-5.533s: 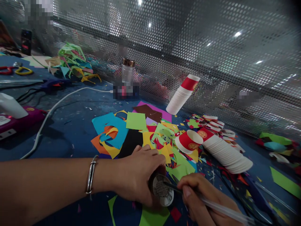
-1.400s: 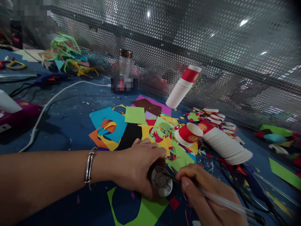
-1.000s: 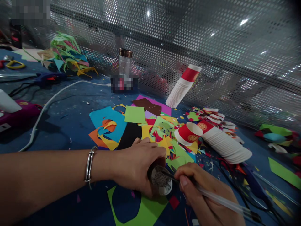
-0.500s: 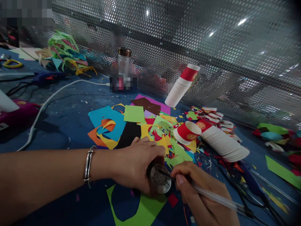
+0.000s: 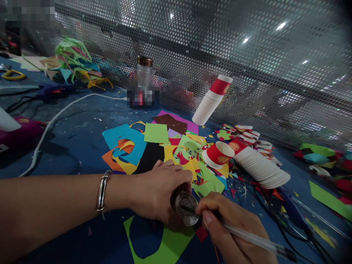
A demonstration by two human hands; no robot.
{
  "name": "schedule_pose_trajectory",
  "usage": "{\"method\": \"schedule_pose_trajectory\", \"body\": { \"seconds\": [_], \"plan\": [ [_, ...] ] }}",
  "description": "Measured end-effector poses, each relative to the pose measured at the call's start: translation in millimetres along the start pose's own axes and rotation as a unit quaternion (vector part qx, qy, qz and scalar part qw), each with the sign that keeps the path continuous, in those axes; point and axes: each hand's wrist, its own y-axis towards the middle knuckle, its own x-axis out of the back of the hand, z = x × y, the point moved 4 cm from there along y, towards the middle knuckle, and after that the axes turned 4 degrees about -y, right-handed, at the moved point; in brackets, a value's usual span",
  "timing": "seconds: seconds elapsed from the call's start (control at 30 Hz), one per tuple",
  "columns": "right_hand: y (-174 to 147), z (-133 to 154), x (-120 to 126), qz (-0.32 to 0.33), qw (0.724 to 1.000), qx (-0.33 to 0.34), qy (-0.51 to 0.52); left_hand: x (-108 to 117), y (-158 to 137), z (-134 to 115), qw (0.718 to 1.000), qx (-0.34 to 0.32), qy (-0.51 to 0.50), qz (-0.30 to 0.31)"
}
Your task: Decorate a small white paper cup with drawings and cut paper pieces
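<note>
Low in the middle of the view, by the upper edge of a green paper sheet [image 5: 177,240] with a round hole, a dark-sided cup-like piece [image 5: 190,200] sits tilted in the left hand [image 5: 161,194], whose fingers curl around it, leaving its round white face bare. The right hand [image 5: 233,220] pinches a clear-barrelled pen [image 5: 244,234] close to the tip. Over the last half second the pen point has shifted from the upper part of the face's cross-hatching toward its left part, and the right fingertips have come nearer the rim; the left hold looks unchanged. That suggests the line work has moved to another patch, though any fresh stroke is too small to tell. A red-and-white paper cup [image 5: 218,156] rests apart from both hands.
</note>
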Motion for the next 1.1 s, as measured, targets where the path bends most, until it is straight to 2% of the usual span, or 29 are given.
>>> {"method": "schedule_pose_trajectory", "body": {
  "seconds": [0.5, 0.93, 1.1],
  "plan": [
    [-3.0, -1.2, 6.8, 0.016, 0.999, 0.019, -0.031, 1.7, -1.2, -3.2, 1.0, 0.011, 0.01, 0.012],
    [-5.0, -3.7, 0.1, 0.029, 0.999, 0.015, -0.029, 0.3, -0.6, -1.3, 1.0, 0.006, 0.008, 0.002],
    [-1.8, -3.4, 1.5, -0.001, 0.999, 0.027, -0.028, -1.0, -1.5, -0.2, 1.0, -0.005, 0.01, -0.002]
  ]
}}
